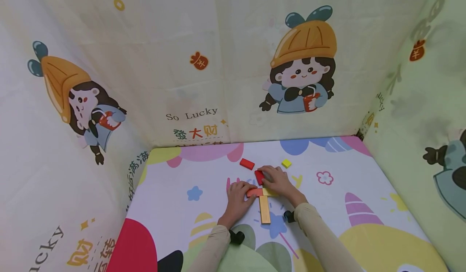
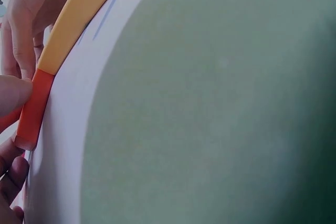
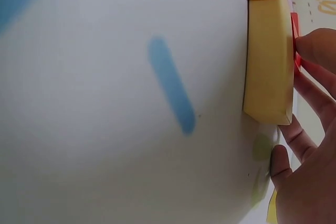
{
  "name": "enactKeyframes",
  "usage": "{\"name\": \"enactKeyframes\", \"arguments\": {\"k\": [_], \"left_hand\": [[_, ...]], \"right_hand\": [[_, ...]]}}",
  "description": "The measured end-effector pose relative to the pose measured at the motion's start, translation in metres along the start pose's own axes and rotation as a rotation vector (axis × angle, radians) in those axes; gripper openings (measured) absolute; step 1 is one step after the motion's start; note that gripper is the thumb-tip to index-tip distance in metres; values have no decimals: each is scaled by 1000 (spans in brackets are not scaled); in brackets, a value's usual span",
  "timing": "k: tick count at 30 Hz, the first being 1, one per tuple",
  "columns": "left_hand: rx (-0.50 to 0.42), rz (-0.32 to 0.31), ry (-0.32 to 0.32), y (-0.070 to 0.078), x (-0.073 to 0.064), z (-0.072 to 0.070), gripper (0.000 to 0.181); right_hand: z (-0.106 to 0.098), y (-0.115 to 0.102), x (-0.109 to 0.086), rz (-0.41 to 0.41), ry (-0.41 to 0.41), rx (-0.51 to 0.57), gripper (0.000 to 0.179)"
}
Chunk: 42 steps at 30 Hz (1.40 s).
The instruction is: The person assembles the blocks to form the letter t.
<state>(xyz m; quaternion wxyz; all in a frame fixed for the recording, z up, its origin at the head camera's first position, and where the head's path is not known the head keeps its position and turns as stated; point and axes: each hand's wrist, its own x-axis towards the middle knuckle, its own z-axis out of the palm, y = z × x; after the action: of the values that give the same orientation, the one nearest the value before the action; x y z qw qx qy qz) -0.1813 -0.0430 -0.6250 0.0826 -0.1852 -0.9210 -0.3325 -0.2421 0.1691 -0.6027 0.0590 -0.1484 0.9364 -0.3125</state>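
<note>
Head view, cartoon-printed tabletop [image 1: 309, 207], coloured blocks [image 1: 265, 209], cream cloth walls [image 1: 240, 61] around

The left hand [image 1: 238, 200] holds a short orange-red block [image 1: 254, 192] that lies on its side, left to right. A yellow block [image 1: 270, 192] touches its right end, so the two make a row. A long, light wood block [image 1: 265, 210] points toward the person, with its far end under the spot where those two meet, like a T. The right hand [image 1: 279, 182] holds a red block [image 1: 259, 177] just behind the row. Farther back, another red block [image 1: 247, 164] lies slanted, and a small yellow block [image 1: 286, 163] sits to its right.
</note>
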Motion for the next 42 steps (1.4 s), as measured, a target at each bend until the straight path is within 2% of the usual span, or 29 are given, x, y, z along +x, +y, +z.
{"name": "enactKeyframes", "arguments": {"k": [6, 12, 21, 29, 35, 42], "left_hand": [[-2, -16, 3, 2, 0, -1, 26], [-5, -31, -13, -2, 0, 3, 28], [1, -8, 1, -2, 0, 2, 27], [4, -14, -6, -1, 0, 2, 29], [14, -26, -20, -2, 1, 4, 30], [-12, -32, -26, -4, 0, 4, 31]], "right_hand": [[-1, -1, -4, -11, 3, -1, 47], [0, 1, -6, -7, 5, -13, 45], [1, 4, -7, -17, 3, -3, 44], [-2, 2, -10, -4, -7, 54, 46], [-3, 5, -11, 1, -21, 83, 40], [-3, 9, -10, -26, -31, 102, 43]]}}
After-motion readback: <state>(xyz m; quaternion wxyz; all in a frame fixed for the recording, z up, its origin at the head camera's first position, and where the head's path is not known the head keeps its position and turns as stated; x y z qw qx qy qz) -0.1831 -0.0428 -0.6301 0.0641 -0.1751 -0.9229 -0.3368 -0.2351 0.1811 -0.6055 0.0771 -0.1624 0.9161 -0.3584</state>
